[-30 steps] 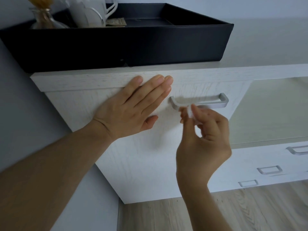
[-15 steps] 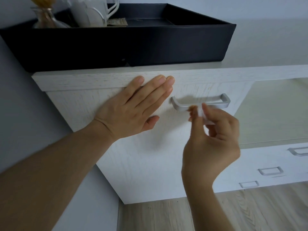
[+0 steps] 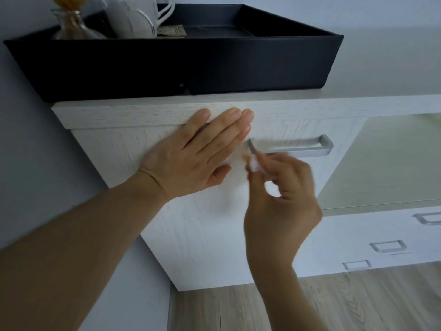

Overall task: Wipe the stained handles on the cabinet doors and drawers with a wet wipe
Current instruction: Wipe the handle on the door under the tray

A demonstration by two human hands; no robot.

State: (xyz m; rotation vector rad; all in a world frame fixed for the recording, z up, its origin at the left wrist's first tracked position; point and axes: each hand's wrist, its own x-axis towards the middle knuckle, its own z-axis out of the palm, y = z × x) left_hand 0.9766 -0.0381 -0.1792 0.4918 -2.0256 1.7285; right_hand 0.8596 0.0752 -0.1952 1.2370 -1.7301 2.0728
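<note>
Our right hand [image 3: 281, 194] pinches wet wipe [image 3: 254, 165], blurred, seemingly at left end of handle [image 3: 293, 147] to scrub stain. Our left hand [image 3: 193, 158] lies flat, fingers straight, bracing door [image 3: 195, 223]. Beyond, black tray [image 3: 214, 65] atop cabinet.

A pale wood-grain cabinet top [image 3: 358, 96] is seen from below its front edge. A black tray [image 3: 191, 63] is set directly on it at the left end, one wall overhanging the edge. The cabinet is stood on a wooden floor [image 3: 334, 306].
</note>
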